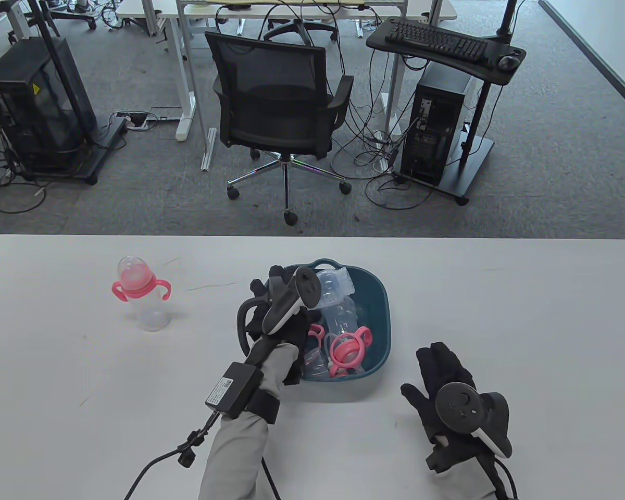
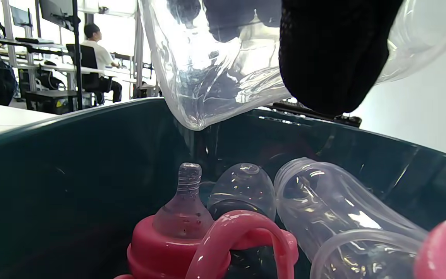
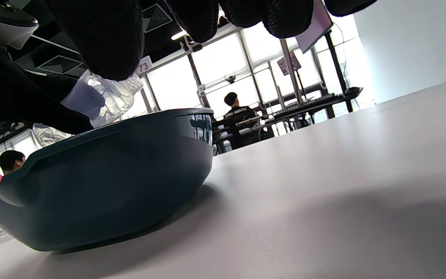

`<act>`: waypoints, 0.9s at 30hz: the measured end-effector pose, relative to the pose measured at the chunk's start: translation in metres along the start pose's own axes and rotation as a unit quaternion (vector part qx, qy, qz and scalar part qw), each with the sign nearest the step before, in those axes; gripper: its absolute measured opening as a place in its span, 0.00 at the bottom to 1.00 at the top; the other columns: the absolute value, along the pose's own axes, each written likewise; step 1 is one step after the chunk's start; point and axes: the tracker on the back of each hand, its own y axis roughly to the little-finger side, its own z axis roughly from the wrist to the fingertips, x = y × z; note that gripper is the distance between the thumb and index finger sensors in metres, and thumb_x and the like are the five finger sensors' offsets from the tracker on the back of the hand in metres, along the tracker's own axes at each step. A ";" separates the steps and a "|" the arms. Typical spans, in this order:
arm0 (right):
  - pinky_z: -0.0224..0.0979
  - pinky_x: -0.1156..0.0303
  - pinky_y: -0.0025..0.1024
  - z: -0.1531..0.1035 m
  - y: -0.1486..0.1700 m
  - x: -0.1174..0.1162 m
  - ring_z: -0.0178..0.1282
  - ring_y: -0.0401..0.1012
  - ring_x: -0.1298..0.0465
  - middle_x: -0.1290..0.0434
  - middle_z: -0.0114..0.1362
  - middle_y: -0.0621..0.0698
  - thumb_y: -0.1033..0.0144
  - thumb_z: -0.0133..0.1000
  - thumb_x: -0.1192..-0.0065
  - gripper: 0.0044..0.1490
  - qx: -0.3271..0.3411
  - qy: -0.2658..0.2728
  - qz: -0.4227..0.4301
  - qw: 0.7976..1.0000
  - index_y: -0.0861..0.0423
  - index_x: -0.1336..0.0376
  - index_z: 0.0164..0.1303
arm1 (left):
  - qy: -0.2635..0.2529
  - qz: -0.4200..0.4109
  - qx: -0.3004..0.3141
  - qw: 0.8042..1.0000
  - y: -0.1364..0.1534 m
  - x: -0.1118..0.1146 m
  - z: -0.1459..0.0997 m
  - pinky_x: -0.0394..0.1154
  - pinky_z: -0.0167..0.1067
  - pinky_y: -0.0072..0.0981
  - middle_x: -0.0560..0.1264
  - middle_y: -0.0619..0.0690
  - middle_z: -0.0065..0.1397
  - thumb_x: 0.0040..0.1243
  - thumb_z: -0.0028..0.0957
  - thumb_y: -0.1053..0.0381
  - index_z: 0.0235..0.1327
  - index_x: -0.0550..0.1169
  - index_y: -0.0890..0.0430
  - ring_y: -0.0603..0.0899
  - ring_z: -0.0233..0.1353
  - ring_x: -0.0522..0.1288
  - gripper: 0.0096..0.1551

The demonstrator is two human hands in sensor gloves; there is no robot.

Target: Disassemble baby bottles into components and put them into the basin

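The right hand (image 1: 450, 398) is laid flat on the table (image 1: 526, 323) near its near edge, fingers straight and nothing held, just right of the basin (image 1: 380, 307). The left hand (image 1: 278, 317) is held over the basin's left rim, its fingers curled round a clear bottle body (image 2: 215, 73); in the left wrist view that body hangs tilted above the basin's inside, a gloved finger (image 2: 331, 54) pressed against its wall.

The step in hand is judged to be the release of this body into the basin. It would best be lowered until it is close over the parts already inside before the fingers are eased off, so that it is not bounced out over the low rim. A free spot should be chosen: directly below lie a pink collar with its teat (image 2: 180, 232) and handles, a clear cap (image 2: 242, 190), and another clear bottle body (image 2: 323, 205) on its side.

Farther off, toward the table's far left corner, an assembled bottle (image 1: 141, 297) stands upright, pink collar and handles fitted and clear cap on. It is well apart from both hands and is judged to be the one left to take apart.
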 end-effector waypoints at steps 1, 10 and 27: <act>0.74 0.48 0.68 0.000 0.000 0.000 0.82 0.63 0.47 0.53 0.87 0.63 0.52 0.59 0.35 0.46 0.000 0.000 0.000 1.000 0.58 0.50 0.82 | 0.001 0.000 -0.003 1.000 0.000 0.001 0.002 0.40 0.81 0.63 0.49 0.34 0.85 0.71 0.43 0.36 0.75 0.51 0.29 0.53 0.92 0.44 0.54; 0.74 0.48 0.68 0.000 0.003 0.001 0.82 0.63 0.47 0.53 0.87 0.63 0.52 0.59 0.35 0.46 -0.009 -0.002 0.003 1.000 0.58 0.50 0.82 | 0.034 0.011 -0.015 0.999 -0.001 0.015 0.016 0.36 0.81 0.61 0.43 0.29 0.85 0.71 0.44 0.37 0.72 0.48 0.24 0.51 0.92 0.38 0.54; 0.74 0.47 0.68 0.000 0.003 -0.001 0.82 0.63 0.46 0.52 0.87 0.63 0.52 0.59 0.35 0.46 -0.007 -0.009 0.004 1.000 0.58 0.49 0.82 | 0.002 -0.030 -0.023 0.999 0.019 -0.025 -0.006 0.35 0.81 0.61 0.42 0.31 0.86 0.70 0.45 0.39 0.75 0.48 0.26 0.50 0.92 0.36 0.53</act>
